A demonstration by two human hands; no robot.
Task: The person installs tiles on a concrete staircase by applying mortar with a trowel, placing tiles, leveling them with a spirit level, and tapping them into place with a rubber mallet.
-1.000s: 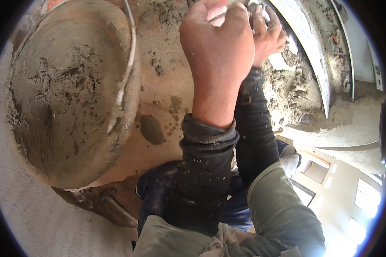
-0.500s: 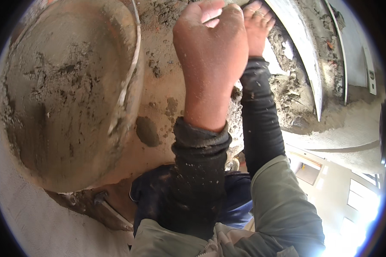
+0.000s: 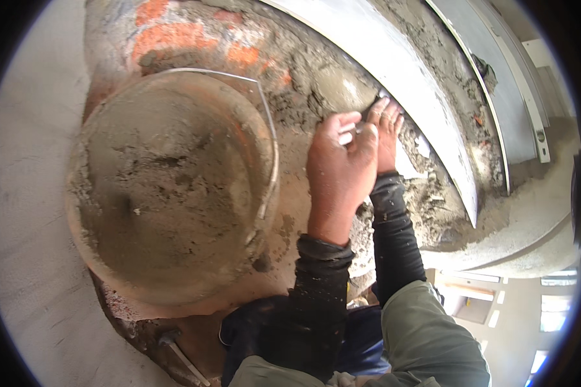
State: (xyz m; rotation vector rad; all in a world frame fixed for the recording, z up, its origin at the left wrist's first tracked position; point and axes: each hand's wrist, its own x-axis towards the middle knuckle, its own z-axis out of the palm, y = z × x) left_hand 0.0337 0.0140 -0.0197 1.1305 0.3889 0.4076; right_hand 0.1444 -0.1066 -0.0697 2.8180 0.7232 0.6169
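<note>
My right hand (image 3: 386, 132) lies with fingers stretched out on wet mortar, its fingertips at the near edge of a long white slab (image 3: 426, 84). Just left of it is my left hand (image 3: 342, 168), thumb and fingers curled together; a bright white patch shows between them, and I cannot make out whether it is a held thing or sunlit fingers. Grey mortar (image 3: 348, 87) is spread along the slab's edge, rough and lumpy. Left of my hands stands a large round basin (image 3: 77, 213) of grey mortar, its wire handle (image 3: 268, 129) resting against the rim.
A hammer-like tool (image 3: 182, 355) lies below the basin. Orange brick (image 3: 181, 39) shows through mortar at the top left. Beyond the slab are a second pale slab (image 3: 497, 109) and a spirit level (image 3: 541, 135). A pale wall (image 3: 32, 161) runs along the left.
The view has shifted, so the basin, slab and both hands sit lower and farther right, with more brick and mortar showing above. My hands keep much the same pose side by side.
</note>
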